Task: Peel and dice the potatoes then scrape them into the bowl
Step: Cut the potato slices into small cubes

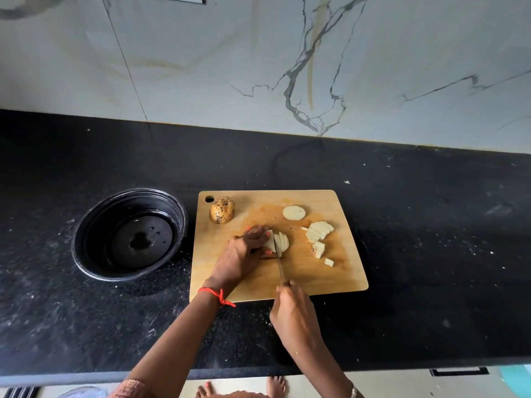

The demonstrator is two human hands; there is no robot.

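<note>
Right grip [290, 308] clamps knife [278, 261], blade just beside left grip [247, 248] pinching potato [281, 242]; a slip could cut it.

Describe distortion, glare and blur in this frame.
Head view: wide-angle bends the black counter at its back edge; soft light, faint shadows; wet glints in the black bowl; potato slices slightly washed out; knife blade thin, a little soft.

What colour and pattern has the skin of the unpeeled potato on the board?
Yellowish tan with dark brown speckles; the unpeeled potato shows best in the head view.
</note>
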